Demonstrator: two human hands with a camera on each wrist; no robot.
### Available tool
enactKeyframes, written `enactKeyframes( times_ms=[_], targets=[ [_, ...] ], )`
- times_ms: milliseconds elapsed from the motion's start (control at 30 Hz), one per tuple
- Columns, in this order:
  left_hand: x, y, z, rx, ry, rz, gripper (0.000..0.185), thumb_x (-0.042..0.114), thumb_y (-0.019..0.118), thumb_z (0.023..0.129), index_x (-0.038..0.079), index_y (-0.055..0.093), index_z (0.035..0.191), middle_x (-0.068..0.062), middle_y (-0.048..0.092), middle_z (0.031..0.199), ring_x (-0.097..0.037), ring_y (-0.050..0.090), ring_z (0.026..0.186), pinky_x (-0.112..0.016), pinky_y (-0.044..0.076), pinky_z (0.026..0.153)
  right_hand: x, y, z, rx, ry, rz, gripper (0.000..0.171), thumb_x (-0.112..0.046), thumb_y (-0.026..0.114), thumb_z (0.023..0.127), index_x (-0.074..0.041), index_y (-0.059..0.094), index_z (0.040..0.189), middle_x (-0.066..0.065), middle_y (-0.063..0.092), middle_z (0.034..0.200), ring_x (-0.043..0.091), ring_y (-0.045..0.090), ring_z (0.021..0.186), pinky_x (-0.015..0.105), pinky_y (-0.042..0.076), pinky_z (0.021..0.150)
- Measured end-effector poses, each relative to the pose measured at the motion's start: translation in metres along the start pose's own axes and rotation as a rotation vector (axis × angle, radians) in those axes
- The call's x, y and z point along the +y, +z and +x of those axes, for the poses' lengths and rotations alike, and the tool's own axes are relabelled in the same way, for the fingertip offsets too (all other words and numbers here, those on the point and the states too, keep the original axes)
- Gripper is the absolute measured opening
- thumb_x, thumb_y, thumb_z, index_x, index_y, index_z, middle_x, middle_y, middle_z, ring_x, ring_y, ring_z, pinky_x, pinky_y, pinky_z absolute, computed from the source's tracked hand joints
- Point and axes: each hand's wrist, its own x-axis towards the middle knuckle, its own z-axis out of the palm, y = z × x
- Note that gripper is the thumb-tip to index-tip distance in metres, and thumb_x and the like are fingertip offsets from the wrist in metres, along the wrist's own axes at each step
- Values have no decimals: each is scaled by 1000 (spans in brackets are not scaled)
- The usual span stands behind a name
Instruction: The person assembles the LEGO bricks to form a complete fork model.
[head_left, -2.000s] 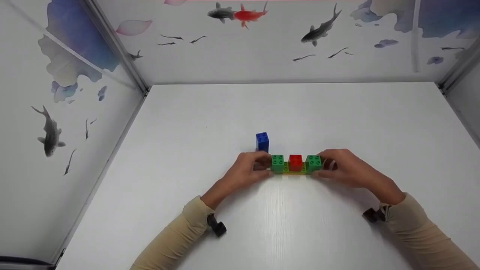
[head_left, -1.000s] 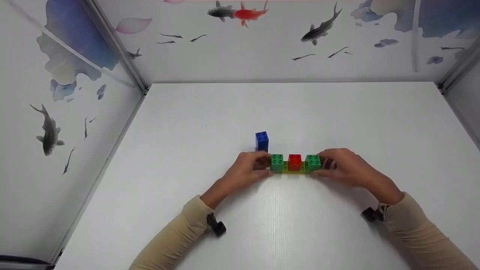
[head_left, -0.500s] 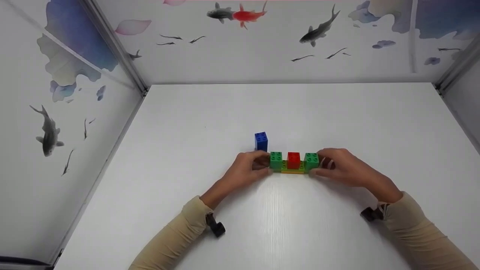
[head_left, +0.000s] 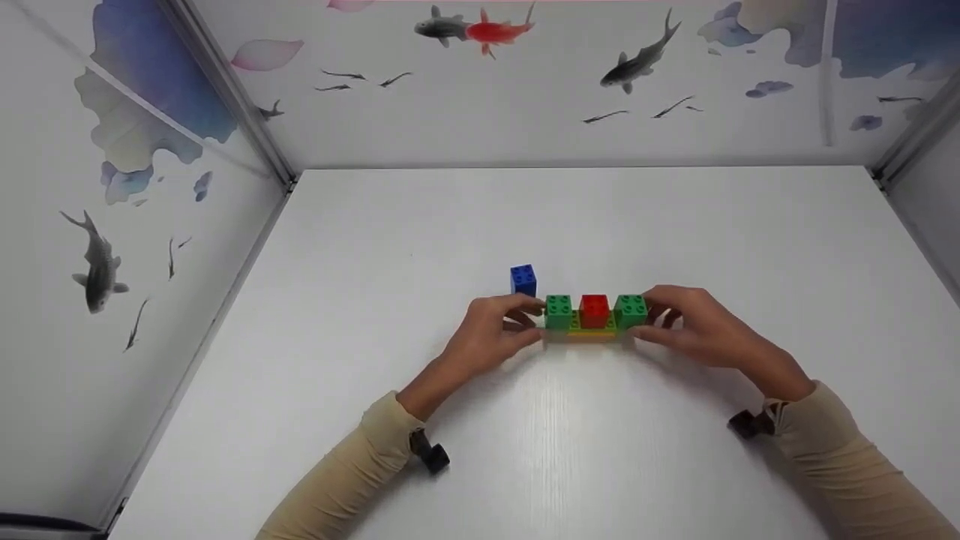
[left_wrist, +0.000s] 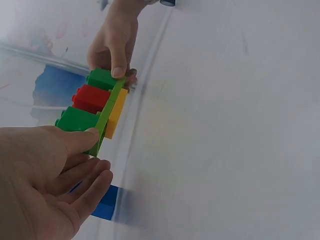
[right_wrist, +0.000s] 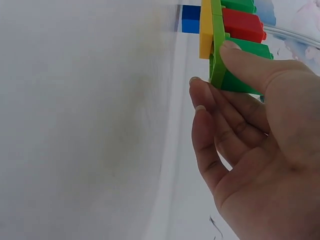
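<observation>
Both hands hold a small brick assembly [head_left: 594, 319] just above the white surface [head_left: 570, 450], near its middle. The assembly is a lime-green plate [left_wrist: 106, 120] with a yellow brick [left_wrist: 116, 112] under its middle and 3 bricks in a row on top: a green brick [head_left: 558, 311] at the left end, a red brick [head_left: 594, 310] in the centre and another green brick [head_left: 630, 310] at the right end.

The left hand [head_left: 491, 337] pinches the left end, its grip clamped on the plate and the green brick there; in the left wrist view the thumb [left_wrist: 80, 140] presses the plate's edge while the other fingers lie loosely spread below. The right hand [head_left: 697, 330] pinches the right end the same way, thumb [right_wrist: 250, 65] on the plate's edge and fingers behind the green brick, so its grip is also closed on the assembly. The wrist views seem to show the assembly lifted clear of the surface, though the angle makes that hard to confirm.

A single blue brick [head_left: 523, 280] stands on the surface just behind the left end of the assembly, close to the left hand's fingers but apart from them. Walls printed with fish [head_left: 480, 28] enclose the surface on 3 sides.
</observation>
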Motion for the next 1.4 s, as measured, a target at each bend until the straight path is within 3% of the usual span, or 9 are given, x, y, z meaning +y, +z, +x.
enactKeyframes(
  times_ms=[100, 267, 433, 633, 767, 1100, 1400],
  targets=[
    [4, -7, 1, 84, 52, 22, 29, 16, 83, 97, 11, 77, 125, -5, 80, 122, -11, 77, 104, -28, 66, 92, 0, -3, 0, 35, -2, 3, 24, -10, 87, 92, -14, 74, 112, -5, 75, 102, 11, 69, 91, 23, 62, 78],
    [3, -14, 4, 278, 130, 59, 23, 15, 85, 95, 14, 75, 117, 0, 78, 113, -12, 74, 102, -29, 66, 89, -1, -6, 0, 88, 22, -8, 27, -10, 86, 93, -12, 74, 116, -3, 75, 103, 9, 69, 91, 23, 62, 77],
    [-5, -8, 8, 369, 103, 103, 40, 14, 87, 94, 14, 68, 128, -3, 68, 124, -16, 68, 111, -30, 64, 92, -2, -9, 0, 119, 44, -24, 27, -13, 86, 94, -11, 74, 118, -2, 75, 105, 9, 68, 91, 23, 62, 77],
    [-11, -2, 11, 391, 45, 124, 57, 16, 87, 93, 14, 60, 143, -5, 60, 139, -19, 63, 122, -30, 61, 100, -4, -9, 0, 150, 53, -30, 24, -21, 84, 97, -11, 73, 116, -1, 75, 106, 11, 68, 92, 23, 62, 78],
    [-12, -3, 13, 382, 34, 109, 57, 17, 85, 96, 13, 58, 146, -5, 62, 144, -21, 64, 128, -30, 60, 106, -6, -10, 0, 168, 55, -27, 23, -23, 83, 98, -12, 73, 115, -2, 75, 105, 10, 68, 91, 23, 62, 78],
    [-13, -1, 17, 320, 27, -5, 43, 16, 81, 99, 9, 67, 140, -2, 72, 136, -13, 70, 123, -32, 61, 106, -14, -17, 4, 200, 82, -20, 28, -31, 78, 102, -10, 72, 120, 0, 76, 107, 8, 67, 93, 20, 60, 80],
    [-3, 14, 27, 237, 7, -116, 41, 19, 83, 98, 17, 70, 137, 4, 74, 132, -12, 70, 124, -35, 61, 107, -27, -27, 12, 232, 29, 29, 28, -26, 78, 102, -9, 70, 123, 2, 75, 111, 4, 69, 95, 12, 58, 82]
  ],
)
